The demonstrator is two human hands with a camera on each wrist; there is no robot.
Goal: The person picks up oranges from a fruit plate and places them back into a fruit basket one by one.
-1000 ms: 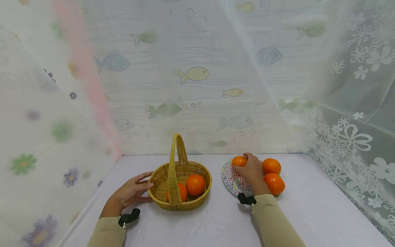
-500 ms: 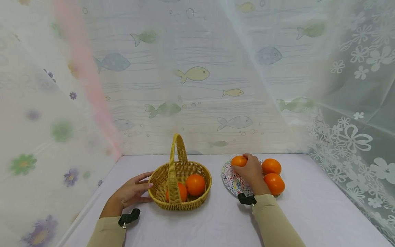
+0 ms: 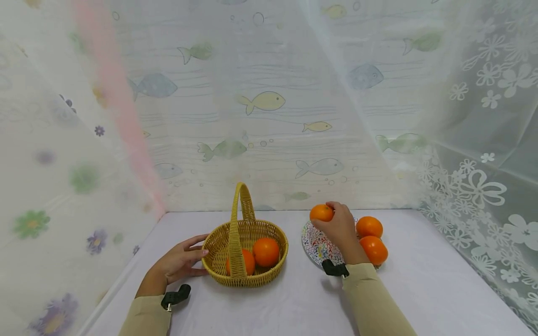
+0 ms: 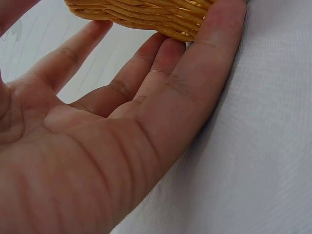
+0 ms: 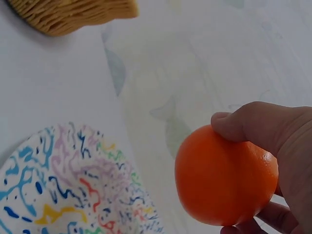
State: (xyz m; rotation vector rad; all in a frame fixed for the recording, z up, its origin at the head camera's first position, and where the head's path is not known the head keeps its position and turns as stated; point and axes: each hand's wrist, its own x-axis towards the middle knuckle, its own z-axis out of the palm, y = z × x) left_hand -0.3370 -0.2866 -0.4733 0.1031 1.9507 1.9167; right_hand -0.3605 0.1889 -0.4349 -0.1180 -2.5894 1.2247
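In the head view my right hand grips a smooth orange persimmon, raised above the far left part of a plate with a multicoloured squiggle pattern. The right wrist view shows the thumb on top of this persimmon and other fingers beneath it. My left hand lies beside a yellow wicker basket, its extended fingertips touching the left side. In the left wrist view those fingers meet the woven wall. Inside the basket are two persimmons, one uncovered and another partly behind the handle.
Two more persimmons, a far one and a near one, sit at the plate's right side, just beyond my right wrist. The basket's tall handle arches upward. A fish-patterned curtain hangs behind the white-covered table.
My right hand has lifted the persimmon up off the plate and slightly to the left. The left hand and the basket have stayed in place.
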